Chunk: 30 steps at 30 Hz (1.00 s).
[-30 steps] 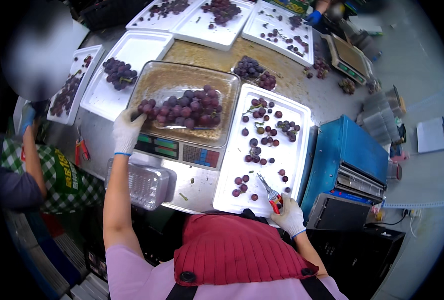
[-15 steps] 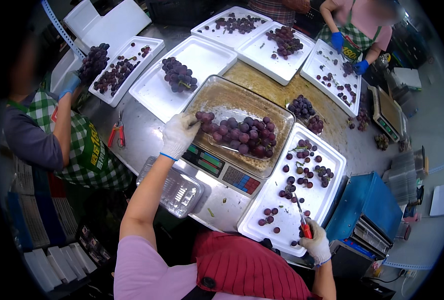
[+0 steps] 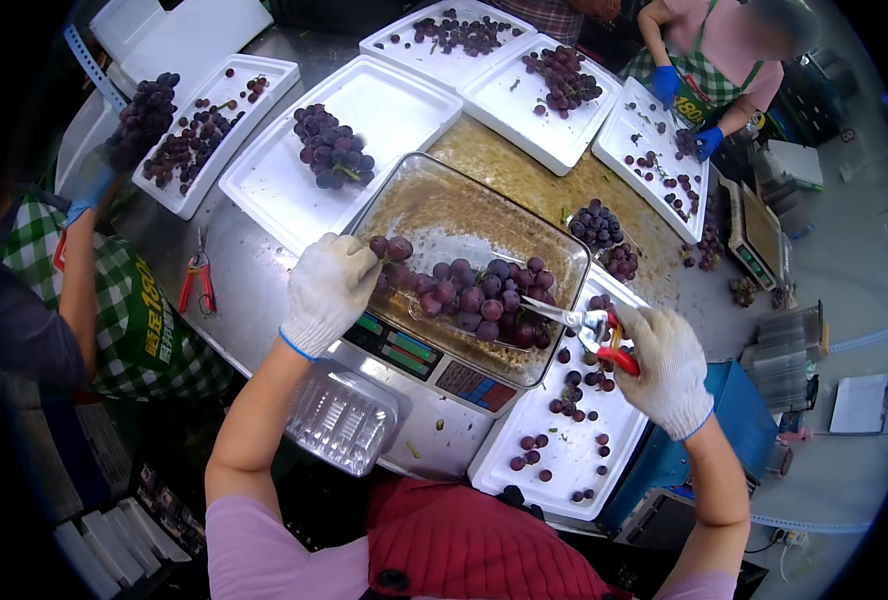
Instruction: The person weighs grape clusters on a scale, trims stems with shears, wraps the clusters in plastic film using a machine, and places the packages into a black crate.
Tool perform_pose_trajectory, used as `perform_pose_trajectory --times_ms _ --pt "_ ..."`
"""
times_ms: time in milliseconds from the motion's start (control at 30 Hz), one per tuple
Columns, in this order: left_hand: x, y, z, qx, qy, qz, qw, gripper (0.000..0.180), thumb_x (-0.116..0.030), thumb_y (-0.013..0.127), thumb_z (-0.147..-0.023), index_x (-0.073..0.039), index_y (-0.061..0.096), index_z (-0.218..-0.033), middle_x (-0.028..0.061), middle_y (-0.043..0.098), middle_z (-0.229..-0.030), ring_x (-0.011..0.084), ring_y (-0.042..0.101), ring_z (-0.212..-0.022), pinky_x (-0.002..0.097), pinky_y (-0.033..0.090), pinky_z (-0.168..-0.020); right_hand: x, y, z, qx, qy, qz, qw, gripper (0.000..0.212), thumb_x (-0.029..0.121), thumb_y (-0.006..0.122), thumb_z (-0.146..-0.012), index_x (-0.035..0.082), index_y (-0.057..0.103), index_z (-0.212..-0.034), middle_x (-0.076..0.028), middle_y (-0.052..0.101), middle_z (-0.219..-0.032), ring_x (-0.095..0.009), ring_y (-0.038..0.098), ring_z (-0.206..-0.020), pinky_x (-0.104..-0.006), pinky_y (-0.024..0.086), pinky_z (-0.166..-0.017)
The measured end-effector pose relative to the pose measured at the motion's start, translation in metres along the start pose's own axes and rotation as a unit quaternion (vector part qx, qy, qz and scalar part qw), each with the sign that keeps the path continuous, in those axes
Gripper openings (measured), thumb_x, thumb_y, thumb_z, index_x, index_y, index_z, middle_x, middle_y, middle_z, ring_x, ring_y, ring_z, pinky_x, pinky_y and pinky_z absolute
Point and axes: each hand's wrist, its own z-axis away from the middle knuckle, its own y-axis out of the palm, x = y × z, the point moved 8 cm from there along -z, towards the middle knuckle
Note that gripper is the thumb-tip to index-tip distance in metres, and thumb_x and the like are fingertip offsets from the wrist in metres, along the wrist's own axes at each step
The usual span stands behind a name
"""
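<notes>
On the steel pan of a weighing scale (image 3: 454, 385) lies a bunch of dark red grapes (image 3: 471, 296), partly in a clear plastic tray. My left hand (image 3: 332, 288), in a white knit glove, is closed at the left end of the bunch, pinching a green stem beside two grapes. My right hand (image 3: 668, 368), also gloved, grips red-handled pruning snips (image 3: 592, 330). Their blades are spread apart and point left, with the tips by the right end of the bunch. Below the right hand, a white foam tray (image 3: 499, 470) holds loose grapes and small sprigs.
An empty clear plastic box (image 3: 342, 420) sits at the near table edge. Another red-handled pair of snips (image 3: 199, 280) lies to the left. White trays (image 3: 254, 185) with grapes fill the far side. Co-workers handle grapes at left and far right. A blue box (image 3: 729, 405) stands at right.
My right hand has risen from the near right tray, carrying the snips to the bunch on the scale. The left hand remains at the bunch's left end, with a couple of grapes slightly lifted.
</notes>
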Motion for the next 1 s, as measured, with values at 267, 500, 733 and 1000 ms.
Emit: perform_pose_trajectory --times_ms 267,500,733,1000 --pt "-0.005 -0.022 -0.016 -0.012 0.023 -0.015 1.0 0.006 -0.015 0.067 -0.073 -0.01 0.064 -0.077 0.0043 0.06 -0.079 0.0253 0.058 -0.078 0.0369 0.049 -0.067 0.014 -0.007 -0.085 0.018 -0.126 0.091 0.988 0.051 0.011 0.072 -0.06 0.005 0.057 -0.108 -0.01 0.059 -0.091 -0.029 0.058 -0.089 -0.0408 0.046 -0.078" --pt "-0.007 -0.024 -0.03 0.002 0.027 -0.005 1.0 0.012 -0.01 0.072 -0.07 -0.009 0.065 -0.079 0.0046 0.061 -0.08 0.0266 0.058 -0.077 0.0376 0.049 -0.065 0.021 0.004 -0.116 0.059 -0.191 0.111 0.973 0.042 0.01 0.069 -0.063 0.006 0.06 -0.104 -0.009 0.06 -0.089 -0.028 0.059 -0.088 -0.039 0.046 -0.078" --pt "-0.007 -0.022 -0.036 -0.024 0.039 0.03 0.999 0.008 -0.013 0.068 -0.073 -0.008 0.065 -0.078 0.0068 0.061 -0.079 0.0279 0.058 -0.075 0.0389 0.049 -0.066 0.027 0.006 -0.125 0.073 -0.211 0.164 0.961 0.034 0.01 0.063 -0.07 0.003 0.06 -0.103 -0.009 0.061 -0.091 -0.026 0.059 -0.09 -0.0371 0.046 -0.08" --pt "-0.007 -0.021 -0.036 -0.034 0.029 0.045 0.998 0.008 -0.013 0.068 -0.073 -0.008 0.067 -0.078 0.0078 0.061 -0.078 0.029 0.059 -0.075 0.0395 0.049 -0.066 0.036 0.008 -0.118 0.054 -0.239 0.215 0.945 0.03 0.014 0.06 -0.075 0.002 0.061 -0.103 -0.008 0.061 -0.09 -0.022 0.059 -0.089 -0.0344 0.046 -0.079"
